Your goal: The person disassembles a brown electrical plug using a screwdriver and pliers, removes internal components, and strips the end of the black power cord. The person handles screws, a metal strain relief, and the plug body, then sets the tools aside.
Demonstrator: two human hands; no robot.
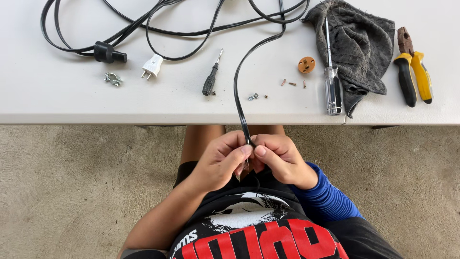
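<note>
Black cord (238, 91) runs down from the loops at the top of the frame, over the table (57, 105) edge, and ends between the two hands at lower centre, just below that edge. Both hands meet on the cord's end: the left hand (218, 163) pinches it between thumb and forefinger, fingers curled in, and the right hand (280, 160), in a blue sleeve, is closed on it too, thumb tip pressed against the left thumb. The bare tip of the cord is mostly hidden by the fingers.

On the table just above the hands lie small nuts (254, 96) and, to their right, three small screws (292, 83). A short black screwdriver (211, 76) lies left of the cord. An orange disc (306, 64) sits above the screws. A long screwdriver with a clear handle (332, 81) lies partly on a grey rag (357, 43) at upper right, and pliers (413, 67) with yellow and black grips lie at the far right. At upper left are a white plug (152, 66), a black plug (108, 52) and a metal clamp (113, 78).
</note>
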